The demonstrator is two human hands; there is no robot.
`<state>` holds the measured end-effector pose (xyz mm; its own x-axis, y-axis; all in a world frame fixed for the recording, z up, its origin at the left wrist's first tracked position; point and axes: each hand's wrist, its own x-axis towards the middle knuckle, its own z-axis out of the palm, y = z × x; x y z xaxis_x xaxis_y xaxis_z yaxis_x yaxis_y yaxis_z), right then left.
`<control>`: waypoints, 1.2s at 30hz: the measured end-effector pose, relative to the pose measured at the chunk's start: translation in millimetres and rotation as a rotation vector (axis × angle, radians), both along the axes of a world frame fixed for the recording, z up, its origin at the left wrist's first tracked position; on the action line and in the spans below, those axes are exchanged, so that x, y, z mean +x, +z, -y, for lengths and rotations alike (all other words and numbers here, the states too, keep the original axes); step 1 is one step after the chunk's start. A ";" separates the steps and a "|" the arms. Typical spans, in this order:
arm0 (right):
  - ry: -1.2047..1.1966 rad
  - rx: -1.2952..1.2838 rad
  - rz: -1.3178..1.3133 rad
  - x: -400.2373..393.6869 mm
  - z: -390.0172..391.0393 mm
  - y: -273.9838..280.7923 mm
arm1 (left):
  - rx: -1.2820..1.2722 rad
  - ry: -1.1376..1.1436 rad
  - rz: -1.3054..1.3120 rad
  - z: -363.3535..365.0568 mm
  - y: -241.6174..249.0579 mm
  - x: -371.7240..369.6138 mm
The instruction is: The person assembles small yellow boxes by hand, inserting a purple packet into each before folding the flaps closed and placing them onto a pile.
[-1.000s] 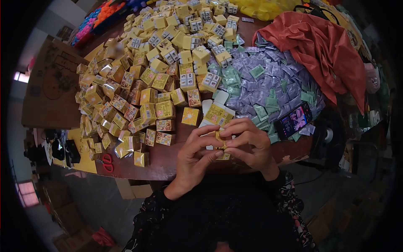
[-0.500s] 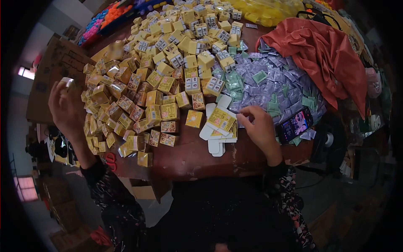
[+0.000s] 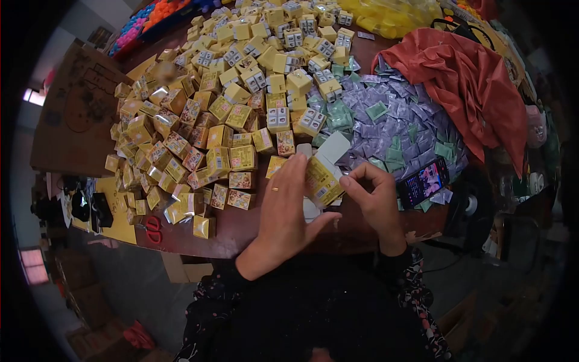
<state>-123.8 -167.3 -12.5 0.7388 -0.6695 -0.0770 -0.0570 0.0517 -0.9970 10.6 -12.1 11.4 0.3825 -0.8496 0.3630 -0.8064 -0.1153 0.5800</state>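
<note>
My right hand (image 3: 375,196) pinches the edge of a flat yellow carton (image 3: 324,180) with a raised white flap. Beside it on the left, my left hand (image 3: 284,211) has its fingers stretched out and thumb apart, with nothing gripped in it. Its fingers cover part of a yellow box (image 3: 275,164) and the other flat cartons below. Left of my hands lies a heap of filled yellow boxes (image 3: 218,161). Behind it are many pale yellow blocks (image 3: 275,83) with small pictures on them.
Purple and green sachets (image 3: 386,114) lie at the right, with a lit phone (image 3: 424,183) on them and a red cloth (image 3: 452,78) behind. Red scissors (image 3: 154,230) lie near the front left edge. A cardboard box (image 3: 75,114) stands far left.
My left hand has come from the far left to the cartons and no longer holds the small box. My right hand has lifted and tilted a flat carton.
</note>
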 end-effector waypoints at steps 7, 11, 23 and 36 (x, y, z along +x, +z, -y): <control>0.003 -0.010 0.122 -9.3 -15.3 -2.3 | 0.002 0.034 -0.264 -2.8 -3.2 -4.2; 0.074 -0.291 0.250 -6.1 -12.8 1.8 | -0.037 0.003 -0.535 -10.1 -5.2 -6.4; -0.078 -0.636 0.232 -8.1 -21.5 -8.3 | -0.066 0.021 -0.045 -7.1 -14.1 -14.8; 0.225 -0.197 -0.019 -10.8 -29.9 11.4 | -0.089 -0.059 0.206 -8.9 -16.7 -13.9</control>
